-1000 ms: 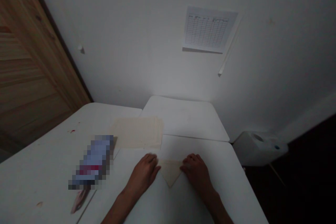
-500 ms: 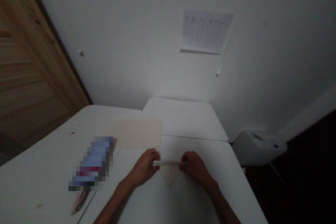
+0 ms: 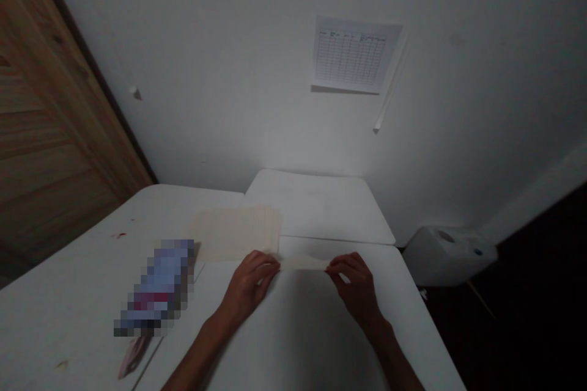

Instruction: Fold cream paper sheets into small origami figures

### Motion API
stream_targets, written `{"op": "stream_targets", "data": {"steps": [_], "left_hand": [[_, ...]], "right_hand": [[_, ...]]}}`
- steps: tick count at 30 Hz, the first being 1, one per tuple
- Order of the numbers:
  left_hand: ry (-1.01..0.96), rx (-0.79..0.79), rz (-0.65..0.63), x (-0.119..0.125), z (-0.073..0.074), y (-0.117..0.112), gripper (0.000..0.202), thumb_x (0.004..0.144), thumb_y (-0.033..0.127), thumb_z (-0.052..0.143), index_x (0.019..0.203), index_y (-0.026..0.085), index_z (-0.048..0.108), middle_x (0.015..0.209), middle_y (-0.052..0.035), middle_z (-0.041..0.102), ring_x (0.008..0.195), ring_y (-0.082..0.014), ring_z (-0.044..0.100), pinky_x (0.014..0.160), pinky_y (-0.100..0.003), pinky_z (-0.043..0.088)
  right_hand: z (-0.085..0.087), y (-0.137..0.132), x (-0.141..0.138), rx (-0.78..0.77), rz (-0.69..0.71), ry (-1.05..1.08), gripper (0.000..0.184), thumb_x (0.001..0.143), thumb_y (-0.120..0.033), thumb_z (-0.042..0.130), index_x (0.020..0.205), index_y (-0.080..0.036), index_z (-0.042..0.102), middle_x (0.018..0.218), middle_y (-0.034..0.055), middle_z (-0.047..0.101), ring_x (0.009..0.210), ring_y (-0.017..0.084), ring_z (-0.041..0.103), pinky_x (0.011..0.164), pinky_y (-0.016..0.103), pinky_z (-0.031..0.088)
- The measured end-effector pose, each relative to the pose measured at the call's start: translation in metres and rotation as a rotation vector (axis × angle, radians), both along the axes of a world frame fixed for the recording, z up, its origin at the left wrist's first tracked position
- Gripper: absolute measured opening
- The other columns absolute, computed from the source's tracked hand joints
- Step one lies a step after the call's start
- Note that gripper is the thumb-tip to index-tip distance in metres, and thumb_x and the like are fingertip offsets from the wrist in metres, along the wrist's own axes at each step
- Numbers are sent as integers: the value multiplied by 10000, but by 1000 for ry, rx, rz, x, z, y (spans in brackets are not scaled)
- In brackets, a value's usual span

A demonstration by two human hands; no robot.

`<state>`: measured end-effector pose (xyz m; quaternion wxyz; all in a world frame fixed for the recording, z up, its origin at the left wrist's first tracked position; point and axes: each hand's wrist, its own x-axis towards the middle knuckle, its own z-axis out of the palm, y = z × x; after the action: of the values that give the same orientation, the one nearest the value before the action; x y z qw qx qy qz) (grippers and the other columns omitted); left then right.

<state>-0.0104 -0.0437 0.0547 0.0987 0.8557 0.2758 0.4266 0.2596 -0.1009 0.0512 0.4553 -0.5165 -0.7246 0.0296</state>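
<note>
Above the white table (image 3: 321,317), I hold a thin cream sheet (image 3: 303,263) stretched between both hands. My left hand (image 3: 251,281) pinches its left end between thumb and fingers. At the right end, my right hand (image 3: 355,284) grips it the same way. The sheet shows as a narrow strip with a straight front edge and a low peak behind it; I cannot tell whether it is paper or cloth. Just beyond my left hand lies a stack of similar cream sheets (image 3: 233,232).
A blurred blue and red item (image 3: 158,287) lies on the left, with a pinkish strap (image 3: 132,357) below it. A printed chart (image 3: 355,55) hangs on the wall. Right of the table, a whitish plastic container (image 3: 444,256) stands lower down. A wooden door (image 3: 59,104) is at left.
Both hands have moved slightly away from me, and the right a little outward, with the sheet. Its triangular point, which faced me, no longer shows; a low peak now shows on the far side.
</note>
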Motion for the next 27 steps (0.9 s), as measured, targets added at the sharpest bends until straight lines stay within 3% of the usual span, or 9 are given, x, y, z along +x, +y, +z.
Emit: {"op": "stream_targets", "data": {"steps": [7,10,14,18,23,27], "left_hand": [[336,92,71,3,-42,-18,256,915,92,427,962,160,669,887,-102,663,835,-227,591,739,-384,524],[390,91,86,2,-53,-22,297,900,59,406,1021,153,661,934,-110,663,871,-237,601,772,-401,536],[449,87,124,-3,-53,-31,309,901,62,407,1081,149,642,1047,-114,658,964,-259,599,866,-447,517],[495,37,134,-9,-51,-46,306,938,168,446,1215,161,576,1228,-113,600,1119,-278,549,959,-465,473],[511,-8,164,-6,-50,-54,329,945,206,447,1258,192,550,1292,-100,572,1161,-284,535,971,-476,467],[495,-21,159,0,-47,-53,318,934,225,470,1235,207,571,1283,-94,586,1150,-287,549,966,-470,479]], "right_hand": [[-43,-21,9,-91,3,-201,165,893,-158,582,810,-237,701,831,19,706,802,188,589,764,330,459],[-50,-27,12,-125,-13,-230,183,887,-130,566,864,-241,709,875,17,723,802,189,598,753,319,472],[-49,-35,14,-162,-36,-314,244,864,-82,548,953,-248,702,1002,12,719,863,196,599,791,325,481],[-50,-45,11,-172,-107,-384,284,848,-85,538,1035,-243,682,1145,20,681,956,223,587,864,378,478],[-52,-44,-10,-181,-199,-407,262,864,-110,512,1018,-220,694,1194,44,659,1092,264,562,955,441,453],[-50,-34,-42,-217,-79,-396,340,907,-138,467,1201,-194,630,1292,55,600,1204,232,518,1029,385,434]]}}
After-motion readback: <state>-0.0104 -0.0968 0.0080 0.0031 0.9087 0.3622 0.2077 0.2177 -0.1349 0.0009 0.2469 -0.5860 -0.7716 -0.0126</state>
